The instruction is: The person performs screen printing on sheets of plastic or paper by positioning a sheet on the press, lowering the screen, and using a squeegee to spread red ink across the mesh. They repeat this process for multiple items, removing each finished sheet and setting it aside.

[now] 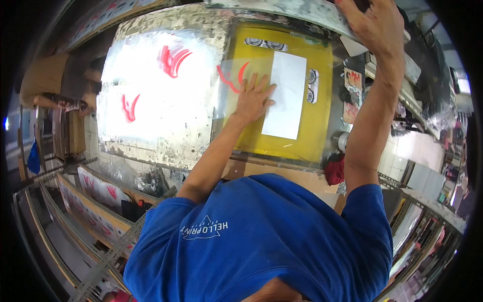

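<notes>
The left hand lies with fingers spread over the yellow panel, its thumb side at the edge of a white paper strip. The right hand reaches up beside a pale bar. Leftward, a brightly lit white surface bears red strokes; a red cloth hangs near the panel's lower right corner.

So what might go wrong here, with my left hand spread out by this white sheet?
Your left hand is at the edge of the white sheet, so a nudge might shift it. The curved red mark is close to your fingertips and might smear if wet; I can't tell whether it is.
</notes>
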The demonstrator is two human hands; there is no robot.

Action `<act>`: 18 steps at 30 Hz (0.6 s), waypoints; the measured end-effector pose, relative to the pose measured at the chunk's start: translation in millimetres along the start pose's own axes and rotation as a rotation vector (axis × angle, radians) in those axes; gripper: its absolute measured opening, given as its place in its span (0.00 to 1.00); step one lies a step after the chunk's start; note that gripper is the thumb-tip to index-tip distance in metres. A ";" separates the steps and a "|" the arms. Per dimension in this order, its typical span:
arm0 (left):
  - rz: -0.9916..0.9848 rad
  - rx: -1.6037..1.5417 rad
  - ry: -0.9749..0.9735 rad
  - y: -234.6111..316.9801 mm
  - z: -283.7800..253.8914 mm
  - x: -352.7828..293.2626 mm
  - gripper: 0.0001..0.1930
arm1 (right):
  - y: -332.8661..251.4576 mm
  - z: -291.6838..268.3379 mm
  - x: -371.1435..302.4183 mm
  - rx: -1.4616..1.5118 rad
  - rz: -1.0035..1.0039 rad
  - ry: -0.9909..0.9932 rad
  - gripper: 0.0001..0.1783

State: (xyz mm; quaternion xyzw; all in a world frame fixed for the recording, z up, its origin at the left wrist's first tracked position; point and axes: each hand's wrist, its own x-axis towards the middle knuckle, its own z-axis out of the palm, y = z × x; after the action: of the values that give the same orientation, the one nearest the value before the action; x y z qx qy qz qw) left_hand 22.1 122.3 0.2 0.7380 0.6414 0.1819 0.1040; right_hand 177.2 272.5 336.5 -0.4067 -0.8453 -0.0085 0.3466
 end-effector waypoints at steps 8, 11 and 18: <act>0.184 -0.083 -0.109 21.1 22.7 49.6 0.31 | 19.4 7.2 -4.1 0.020 -0.068 0.099 0.22; 0.230 -0.095 -0.076 21.6 30.6 58.4 0.32 | 16.4 5.6 -2.2 0.033 -0.033 0.074 0.22; 0.097 -0.001 0.085 27.1 25.5 61.9 0.35 | 1.0 -2.3 -11.7 -0.027 -0.108 0.135 0.23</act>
State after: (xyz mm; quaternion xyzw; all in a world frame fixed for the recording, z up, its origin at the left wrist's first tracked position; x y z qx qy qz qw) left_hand 63.8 181.0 -4.2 0.7597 0.6087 0.2185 0.0681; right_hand 184.3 264.5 331.0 -0.3637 -0.8404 -0.0660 0.3963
